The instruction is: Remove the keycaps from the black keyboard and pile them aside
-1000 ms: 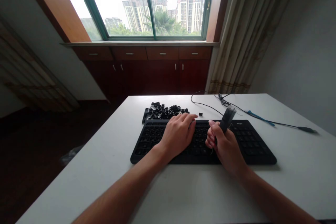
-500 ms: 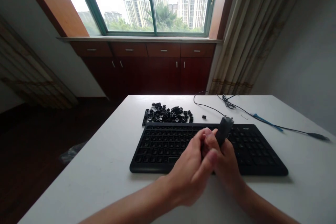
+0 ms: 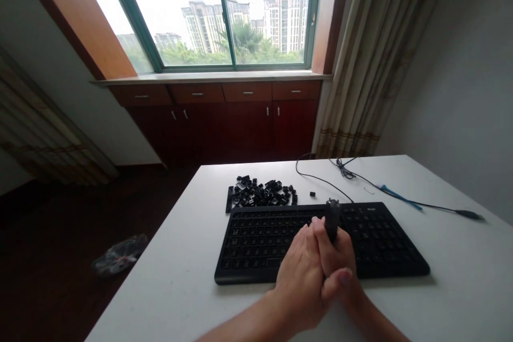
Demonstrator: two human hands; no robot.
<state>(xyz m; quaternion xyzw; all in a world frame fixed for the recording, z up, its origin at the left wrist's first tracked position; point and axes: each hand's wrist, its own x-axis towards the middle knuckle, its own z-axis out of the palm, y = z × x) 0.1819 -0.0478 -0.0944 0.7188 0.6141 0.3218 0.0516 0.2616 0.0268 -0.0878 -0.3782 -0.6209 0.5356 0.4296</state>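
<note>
Over the keyboard (image 3: 248, 275), my right hand (image 3: 342, 251) is closed around a dark elongated piece with small prongs at its top end (image 3: 332, 218). That piece points up and away from me, and its lower part is hidden in the fingers. My left hand (image 3: 302, 272) is wrapped over the right one from the left, fingers closed against it. Whether the left fingers also touch the dark piece I cannot tell. The keyboard's left part shows bare key sockets. Behind it lies a heap of loose black keycaps (image 3: 264, 194).
One single keycap (image 3: 312, 194) lies apart from the heap. A black cable (image 3: 344, 171) runs across the back right of the white table (image 3: 172, 256), near a blue strip-like tool (image 3: 401, 199) and a thin bent wire (image 3: 367, 191). A clear plastic bag (image 3: 120, 256) is on the floor at left.
The view has tilted up and shifted. My left hand has closed further over the right, and the dark piece now stands more upright, with less of it showing.
</note>
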